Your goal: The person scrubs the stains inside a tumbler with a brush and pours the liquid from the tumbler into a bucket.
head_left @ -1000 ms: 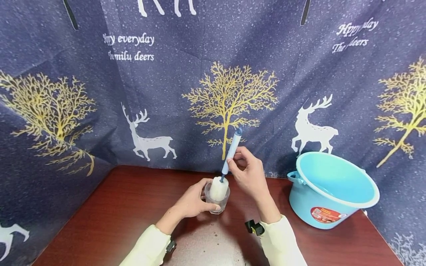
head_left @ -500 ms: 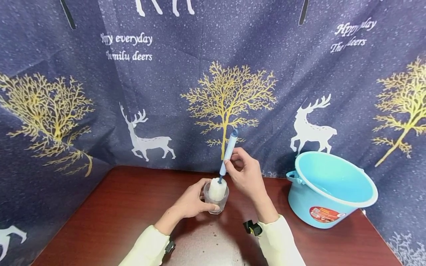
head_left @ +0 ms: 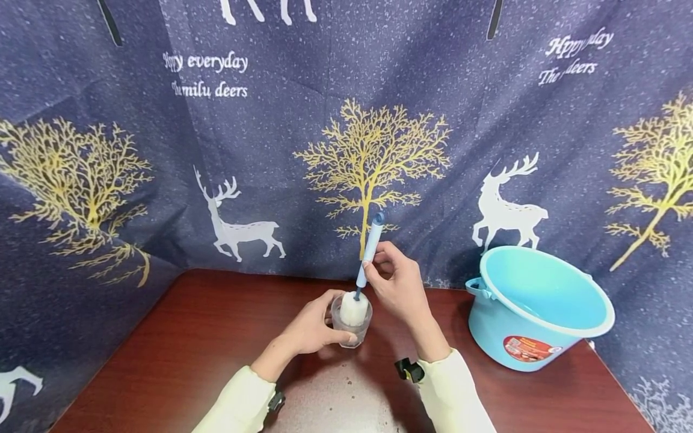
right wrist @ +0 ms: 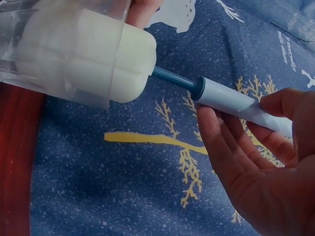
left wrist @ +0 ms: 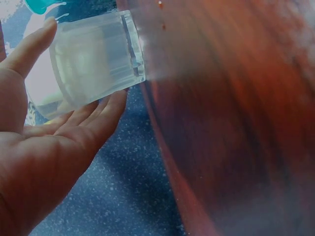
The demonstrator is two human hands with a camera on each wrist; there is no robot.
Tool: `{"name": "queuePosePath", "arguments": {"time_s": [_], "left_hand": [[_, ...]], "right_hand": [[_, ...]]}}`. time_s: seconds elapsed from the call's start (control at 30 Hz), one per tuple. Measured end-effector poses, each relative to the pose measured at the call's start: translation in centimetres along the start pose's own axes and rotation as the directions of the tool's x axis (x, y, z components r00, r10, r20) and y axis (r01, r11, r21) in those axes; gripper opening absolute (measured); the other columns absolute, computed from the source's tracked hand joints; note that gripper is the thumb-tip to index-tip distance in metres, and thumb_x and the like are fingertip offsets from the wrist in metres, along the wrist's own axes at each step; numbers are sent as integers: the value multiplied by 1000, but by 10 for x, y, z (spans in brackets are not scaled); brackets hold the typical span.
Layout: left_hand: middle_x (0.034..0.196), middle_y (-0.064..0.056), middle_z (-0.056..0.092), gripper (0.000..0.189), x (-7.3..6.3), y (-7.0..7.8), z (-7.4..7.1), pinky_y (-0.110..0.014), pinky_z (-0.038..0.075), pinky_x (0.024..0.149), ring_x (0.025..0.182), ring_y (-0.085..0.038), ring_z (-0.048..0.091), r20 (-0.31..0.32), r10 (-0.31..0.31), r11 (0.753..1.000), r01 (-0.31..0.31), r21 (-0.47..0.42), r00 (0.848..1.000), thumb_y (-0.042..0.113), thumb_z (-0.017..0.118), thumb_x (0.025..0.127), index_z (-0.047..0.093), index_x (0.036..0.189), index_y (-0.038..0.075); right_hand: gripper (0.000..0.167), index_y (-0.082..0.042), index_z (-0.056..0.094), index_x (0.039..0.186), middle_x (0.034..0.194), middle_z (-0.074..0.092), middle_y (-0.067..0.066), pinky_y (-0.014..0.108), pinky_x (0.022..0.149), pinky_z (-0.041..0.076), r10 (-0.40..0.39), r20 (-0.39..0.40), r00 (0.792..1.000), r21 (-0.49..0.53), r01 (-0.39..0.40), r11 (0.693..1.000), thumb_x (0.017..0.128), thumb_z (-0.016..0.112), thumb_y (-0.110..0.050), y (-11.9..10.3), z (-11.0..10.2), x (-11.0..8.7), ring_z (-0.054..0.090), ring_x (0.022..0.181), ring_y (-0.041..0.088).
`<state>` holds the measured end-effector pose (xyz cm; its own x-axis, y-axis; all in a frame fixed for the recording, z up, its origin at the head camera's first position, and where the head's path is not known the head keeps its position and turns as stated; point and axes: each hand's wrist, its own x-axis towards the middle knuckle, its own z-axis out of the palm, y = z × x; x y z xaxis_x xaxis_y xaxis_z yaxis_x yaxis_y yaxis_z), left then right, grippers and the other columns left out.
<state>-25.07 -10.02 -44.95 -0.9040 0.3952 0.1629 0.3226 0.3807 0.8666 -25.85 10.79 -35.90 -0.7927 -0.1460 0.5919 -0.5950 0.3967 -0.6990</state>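
Observation:
A sponge cup brush (head_left: 354, 309) stands head-down in a clear cup (head_left: 357, 338), its white head partly above the rim. My left hand (head_left: 310, 325) grips the cup from the left, thumb on the near side and fingers round the far side. In the left wrist view the cup (left wrist: 115, 54) has a thick clear base, and the white head shows blurred through its wall. My right hand (head_left: 399, 287) pinches the brush's pale blue handle (right wrist: 226, 101) between thumb and fingers. A darker blue stem (right wrist: 172, 77) joins handle and sponge. The handle leans slightly right at the top.
A light blue bucket (head_left: 533, 322) with a red label stands on the right of the dark red wooden table (head_left: 216, 313). Behind the table hangs a navy cloth (head_left: 325, 180) printed with deer and golden trees. Small droplets lie on the table near the front.
The brush has gone slightly lower into the cup, and its handle has tilted a little more upright. My right hand has shifted slightly left with it; the left hand keeps its hold.

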Motion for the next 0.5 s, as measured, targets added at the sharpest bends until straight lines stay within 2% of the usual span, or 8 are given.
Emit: {"name": "queuePosePath", "arguments": {"time_s": [0.2,0.5], "left_hand": [[134,-11,64,80,-2,1,-1,-42,57,100,120,-28,67,1,7,1000,-7,-7,1000,17,96,79,52,145,3],[135,-10,65,78,-1,2,0,-41,58,100,120,-27,68,-2,29,1000,-29,0,1000,16,96,78,53,143,5]], "right_hand": [[14,-13,69,109,89,73,3,33,70,59,-7,11,1000,-5,7,1000,97,74,-6,3,3,-1,76,80,12],[16,-11,69,107,89,74,4,31,70,58,-11,42,999,9,11,1000,96,74,-2,4,5,-1,75,78,13]]}}
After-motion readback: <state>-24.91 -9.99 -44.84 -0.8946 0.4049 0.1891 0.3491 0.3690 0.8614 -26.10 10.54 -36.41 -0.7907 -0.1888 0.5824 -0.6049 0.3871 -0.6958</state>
